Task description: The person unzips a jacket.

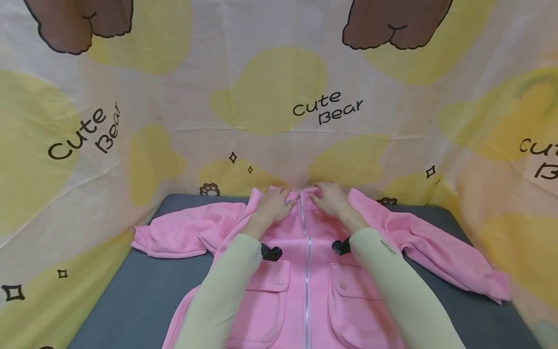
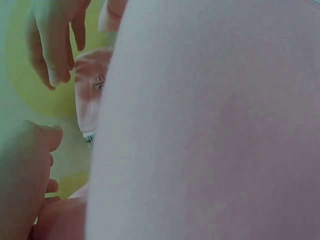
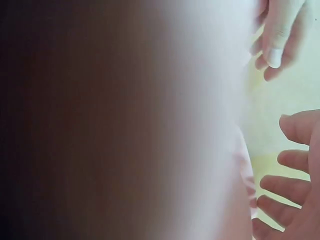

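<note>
A pink jacket (image 1: 296, 271) lies front up with its sleeves spread to both sides. Its silver zipper (image 1: 308, 271) runs down the middle, fastened nearly to the collar. My left hand (image 1: 274, 206) is at the left part of the collar, thumb toward the zipper top. Across the zipper, my right hand (image 1: 331, 201) hovers at the collar's right part. Its fingers (image 3: 285, 190) look spread and loosely straight in the right wrist view. Blurred close surfaces cover most of both wrist views. In the left wrist view, a bit of pink collar (image 2: 87, 110) shows between the hands.
Beneath the jacket is a dark grey table (image 1: 113, 291). A patterned cloth (image 1: 270, 92) with bears and lettering hangs behind and at both sides. Small black heart-shaped pieces (image 1: 272, 252) show beside both forearms. Two flap pockets (image 1: 261, 300) sit on the jacket front.
</note>
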Available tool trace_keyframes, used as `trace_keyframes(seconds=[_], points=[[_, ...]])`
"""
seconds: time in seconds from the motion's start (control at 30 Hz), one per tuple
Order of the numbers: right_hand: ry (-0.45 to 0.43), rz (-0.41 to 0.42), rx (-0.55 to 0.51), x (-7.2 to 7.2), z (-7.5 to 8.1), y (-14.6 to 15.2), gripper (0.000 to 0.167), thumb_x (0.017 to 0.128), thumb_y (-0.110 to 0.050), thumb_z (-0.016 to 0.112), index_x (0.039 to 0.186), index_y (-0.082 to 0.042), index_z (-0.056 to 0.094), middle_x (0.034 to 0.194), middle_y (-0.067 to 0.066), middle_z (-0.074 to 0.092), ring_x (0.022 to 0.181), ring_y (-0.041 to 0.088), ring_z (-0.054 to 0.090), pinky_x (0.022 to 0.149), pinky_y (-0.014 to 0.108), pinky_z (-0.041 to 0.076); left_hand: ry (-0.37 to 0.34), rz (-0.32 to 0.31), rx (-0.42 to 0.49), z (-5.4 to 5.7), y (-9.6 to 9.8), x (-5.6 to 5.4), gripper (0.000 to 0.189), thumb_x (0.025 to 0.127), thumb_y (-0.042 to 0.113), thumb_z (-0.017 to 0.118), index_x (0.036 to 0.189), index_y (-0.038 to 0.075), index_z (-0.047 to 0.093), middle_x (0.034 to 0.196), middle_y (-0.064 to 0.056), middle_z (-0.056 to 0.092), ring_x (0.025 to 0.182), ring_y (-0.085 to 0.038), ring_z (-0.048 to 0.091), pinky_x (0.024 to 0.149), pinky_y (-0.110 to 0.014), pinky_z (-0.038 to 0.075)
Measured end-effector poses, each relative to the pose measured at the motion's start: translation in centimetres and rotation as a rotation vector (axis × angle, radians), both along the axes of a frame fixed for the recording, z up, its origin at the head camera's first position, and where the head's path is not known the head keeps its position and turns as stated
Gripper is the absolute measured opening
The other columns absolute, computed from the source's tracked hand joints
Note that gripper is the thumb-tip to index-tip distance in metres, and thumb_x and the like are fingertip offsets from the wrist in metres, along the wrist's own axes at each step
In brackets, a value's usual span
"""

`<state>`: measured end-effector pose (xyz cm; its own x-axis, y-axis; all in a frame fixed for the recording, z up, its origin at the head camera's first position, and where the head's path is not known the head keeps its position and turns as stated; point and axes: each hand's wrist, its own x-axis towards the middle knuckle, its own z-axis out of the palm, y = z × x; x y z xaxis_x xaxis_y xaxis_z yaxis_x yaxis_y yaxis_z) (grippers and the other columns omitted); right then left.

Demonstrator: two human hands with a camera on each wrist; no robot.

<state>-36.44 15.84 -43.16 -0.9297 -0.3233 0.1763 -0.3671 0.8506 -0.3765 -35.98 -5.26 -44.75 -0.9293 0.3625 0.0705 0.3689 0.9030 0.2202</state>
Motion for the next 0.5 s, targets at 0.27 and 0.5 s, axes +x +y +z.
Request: trace_keyframes(seconds=[0.27, 0.5], points=[[0.009, -0.011, 0.103, -0.5, -0.48, -0.63, 0.052, 0.1, -0.031, 0.061, 0.141, 0.0, 0.055, 0.145, 0.02, 0.053, 0.139, 0.044, 0.042, 0.117, 0.059, 0.025, -0.007, 0.001, 0.001, 0.02, -0.13, 0.1, 0.06, 0.108, 0.047, 0.04, 0.152, 0.006, 0.043, 0.153, -0.017, 0.046, 0.142, -0.036, 0.041, 0.117, -0.05, 0.031], [-0.046, -0.074, 0.123, 0.09, -0.51, -0.82, 0.05, 0.1, -0.035, 0.06, 0.14, -0.004, 0.057, 0.14, 0.02, 0.058, 0.133, 0.044, 0.043, 0.112, 0.056, 0.033, -0.018, 0.007, 0.011, -0.07, 0.03, 0.31, 0.061, 0.108, 0.048, 0.037, 0.154, 0.007, 0.042, 0.155, -0.017, 0.044, 0.142, -0.038, 0.041, 0.117, -0.052, 0.03]])
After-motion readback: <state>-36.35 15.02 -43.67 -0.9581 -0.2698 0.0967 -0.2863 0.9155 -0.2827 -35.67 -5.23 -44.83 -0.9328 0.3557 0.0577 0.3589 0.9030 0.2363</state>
